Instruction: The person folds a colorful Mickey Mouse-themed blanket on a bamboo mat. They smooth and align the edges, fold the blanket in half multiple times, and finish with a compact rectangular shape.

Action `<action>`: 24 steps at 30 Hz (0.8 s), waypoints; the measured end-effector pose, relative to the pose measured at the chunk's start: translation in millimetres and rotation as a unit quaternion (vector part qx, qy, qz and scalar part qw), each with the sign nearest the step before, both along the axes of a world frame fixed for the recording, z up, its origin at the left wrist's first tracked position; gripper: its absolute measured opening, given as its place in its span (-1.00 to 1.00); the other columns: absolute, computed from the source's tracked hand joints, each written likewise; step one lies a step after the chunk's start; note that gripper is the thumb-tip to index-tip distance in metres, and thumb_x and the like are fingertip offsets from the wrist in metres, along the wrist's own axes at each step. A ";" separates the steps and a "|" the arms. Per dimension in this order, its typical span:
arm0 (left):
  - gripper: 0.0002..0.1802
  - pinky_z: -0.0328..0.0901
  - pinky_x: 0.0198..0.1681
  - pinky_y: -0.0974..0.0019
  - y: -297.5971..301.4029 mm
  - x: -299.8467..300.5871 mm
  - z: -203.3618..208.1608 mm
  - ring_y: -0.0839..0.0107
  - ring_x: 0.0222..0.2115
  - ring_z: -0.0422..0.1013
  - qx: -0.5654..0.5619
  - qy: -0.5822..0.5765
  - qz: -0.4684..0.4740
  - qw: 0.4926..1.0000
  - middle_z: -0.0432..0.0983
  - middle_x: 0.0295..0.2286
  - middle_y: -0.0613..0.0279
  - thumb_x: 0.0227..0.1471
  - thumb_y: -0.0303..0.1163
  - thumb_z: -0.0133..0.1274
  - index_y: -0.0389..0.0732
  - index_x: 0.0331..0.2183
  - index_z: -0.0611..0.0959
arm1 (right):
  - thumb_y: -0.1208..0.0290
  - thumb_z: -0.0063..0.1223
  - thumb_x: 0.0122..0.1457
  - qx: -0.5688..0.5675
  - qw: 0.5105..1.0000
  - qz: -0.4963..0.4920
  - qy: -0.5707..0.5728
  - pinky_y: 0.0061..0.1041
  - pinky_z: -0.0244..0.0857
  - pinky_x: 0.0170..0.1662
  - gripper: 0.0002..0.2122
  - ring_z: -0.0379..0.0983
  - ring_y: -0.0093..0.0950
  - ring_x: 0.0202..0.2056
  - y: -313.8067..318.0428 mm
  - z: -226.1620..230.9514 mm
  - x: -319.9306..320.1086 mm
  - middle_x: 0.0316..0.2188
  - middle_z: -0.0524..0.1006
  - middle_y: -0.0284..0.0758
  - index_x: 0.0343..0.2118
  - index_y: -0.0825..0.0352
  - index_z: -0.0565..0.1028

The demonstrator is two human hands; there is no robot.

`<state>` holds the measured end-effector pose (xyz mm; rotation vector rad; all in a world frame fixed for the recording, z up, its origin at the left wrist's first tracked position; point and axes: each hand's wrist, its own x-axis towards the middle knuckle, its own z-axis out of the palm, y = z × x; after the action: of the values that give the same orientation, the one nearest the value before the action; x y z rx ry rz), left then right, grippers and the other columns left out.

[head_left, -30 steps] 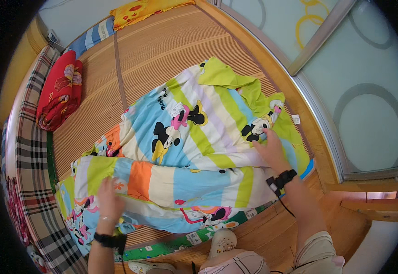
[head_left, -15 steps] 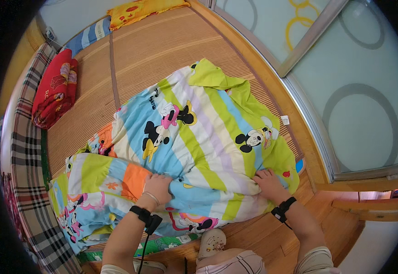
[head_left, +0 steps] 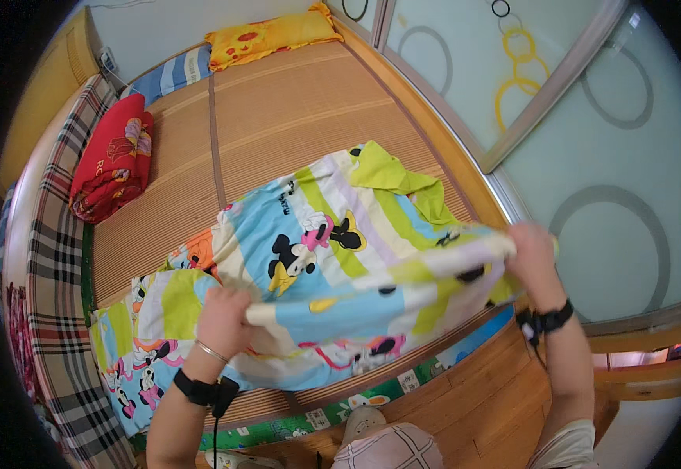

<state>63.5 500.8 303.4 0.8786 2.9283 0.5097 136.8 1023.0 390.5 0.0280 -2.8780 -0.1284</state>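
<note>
A striped quilt [head_left: 333, 258] in blue, lime, white and lilac, printed with cartoon mice, lies rumpled on the near half of the mat-covered bed. Its near part is lifted and stretched taut between both fists. My left hand [head_left: 227, 316] is closed on that raised edge, next to an orange and green patch. At the other end, my right hand [head_left: 531, 254], blurred by motion, grips the edge near the bed's right side. The left end of the quilt still rests flat on the mat, and its far lime corner is folded over. Both wrists wear black straps.
The woven mat [head_left: 293, 102] covers the bed. A folded red quilt [head_left: 114, 160] lies along the plaid-covered left side. A yellow pillow [head_left: 270, 37] and a blue pillow [head_left: 168, 74] are at the far end. Sliding doors [head_left: 591, 156] stand on the right, above the wooden floor [head_left: 465, 399].
Both hands have moved apart and up with the quilt's near edge, which now hangs taut between them. The mat and a green printed strip below show more at the front.
</note>
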 end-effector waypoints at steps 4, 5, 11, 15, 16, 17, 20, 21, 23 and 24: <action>-0.62 0.28 -0.12 0.01 0.7 -61.0 39.2 -0.10 -0.20 0.33 0.094 0.139 0.151 0.974 0.42 -0.28 -0.05 -0.25 -0.55 0.16 -0.25 -0.25 0.52 | 0.41 0.22 -0.06 0.035 0.990 -0.038 0.131 -0.14 0.32 -0.09 -0.74 0.46 -0.11 -0.17 2.6 26.2 -127.5 -0.27 0.53 -0.12 -0.26 0.27 0.52; -0.55 0.28 -0.08 0.03 4.0 -70.9 40.9 -0.11 -0.15 0.32 0.112 0.187 0.157 0.963 0.40 -0.21 -0.08 -0.22 -0.52 0.17 -0.24 -0.18 0.50 | 0.36 0.25 -0.05 0.004 0.976 -0.032 0.216 -0.15 0.31 -0.01 -0.64 0.44 -0.10 -0.08 1.0 18.8 -150.2 -0.18 0.52 -0.09 -0.13 0.28 0.52; -0.19 0.17 0.15 -0.07 -10.2 -29.2 -28.2 -0.17 0.11 0.20 0.014 0.050 0.160 0.986 0.23 0.08 -0.20 -0.23 -0.23 0.32 -0.10 0.10 0.40 | 0.28 0.30 -0.03 -0.251 0.965 -0.016 -0.076 -0.23 0.26 0.14 -0.38 0.38 -0.06 0.05 -42.6 -137.3 -160.9 -0.03 0.48 0.02 0.11 0.37 0.38; 0.03 0.10 0.16 -0.16 -40.8 51.5 -108.0 -0.18 0.14 0.15 -0.139 -0.085 0.215 0.963 0.22 0.10 -0.15 -0.34 -0.12 0.39 0.03 0.21 0.32 | 0.26 0.29 -0.01 -0.447 0.890 -0.071 -0.057 -0.29 0.27 0.09 -0.41 0.41 -0.17 0.02 -85.7 -249.3 -111.4 -0.05 0.48 -0.01 0.05 0.48 0.39; 0.05 0.11 0.15 -0.15 -51.0 60.8 -121.6 -0.17 0.14 0.15 -0.145 -0.082 0.221 0.961 0.21 0.10 -0.14 -0.34 -0.12 0.39 0.04 0.22 0.30 | 0.25 0.29 0.01 -0.502 0.857 -0.118 -0.016 -0.31 0.27 0.08 -0.43 0.41 -0.21 0.01 -94.3 -267.3 -101.3 -0.04 0.47 -0.01 0.03 0.50 0.39; 0.07 0.11 0.15 -0.14 -58.9 69.4 -133.7 -0.16 0.14 0.14 -0.156 -0.088 0.225 0.958 0.20 0.10 -0.14 -0.34 -0.12 0.39 0.05 0.24 0.28 | 0.23 0.29 0.01 -0.497 0.844 -0.199 0.027 -0.29 0.27 0.08 -0.39 0.41 -0.18 0.02 -101.5 -282.6 -89.3 -0.03 0.46 0.02 0.04 0.54 0.35; 0.07 0.10 0.12 -0.16 -72.1 89.1 -153.1 -0.13 0.14 0.13 -0.123 -0.082 0.272 0.951 0.18 0.11 -0.14 -0.34 -0.13 0.40 0.05 0.24 0.29 | 0.19 0.30 0.01 -0.548 0.732 -0.397 0.086 -0.25 0.26 0.08 -0.28 0.39 -0.12 0.01 -115.1 -316.4 -62.6 0.00 0.41 0.12 0.08 0.64 0.25; 0.05 0.08 0.13 -0.17 -71.4 95.2 -155.8 -0.11 0.13 0.14 -0.098 -0.081 0.293 0.948 0.20 0.09 -0.13 -0.34 -0.15 0.40 0.03 0.23 0.30 | 0.18 0.30 0.01 -0.615 0.665 -0.413 0.092 -0.26 0.26 0.09 -0.26 0.39 -0.12 0.01 -117.9 -327.1 -56.4 0.01 0.40 0.14 0.09 0.65 0.23; 0.04 0.04 0.15 -0.17 -69.5 100.6 -157.1 -0.13 0.16 0.10 -0.093 -0.050 0.307 0.946 0.17 0.12 -0.16 -0.33 -0.15 0.39 0.02 0.23 0.31 | 0.21 0.27 0.05 -0.711 0.522 -0.456 0.115 -0.29 0.25 0.11 -0.28 0.39 -0.15 0.04 -116.9 -345.0 -51.7 0.04 0.40 0.07 0.14 0.58 0.19; 0.03 0.03 0.16 -0.17 -68.0 101.8 -156.3 -0.13 0.17 0.09 -0.097 -0.054 0.315 0.943 0.16 0.13 -0.17 -0.32 -0.16 0.39 0.01 0.22 0.31 | 0.24 0.23 0.07 -0.741 0.587 -0.312 0.098 -0.30 0.25 0.11 -0.32 0.39 -0.17 0.05 -114.2 -351.5 -53.5 0.05 0.40 0.03 0.15 0.55 0.20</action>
<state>165.3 432.8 147.1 -0.1268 3.0356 0.2597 83.4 908.8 39.0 -1.1487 -1.7220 1.8967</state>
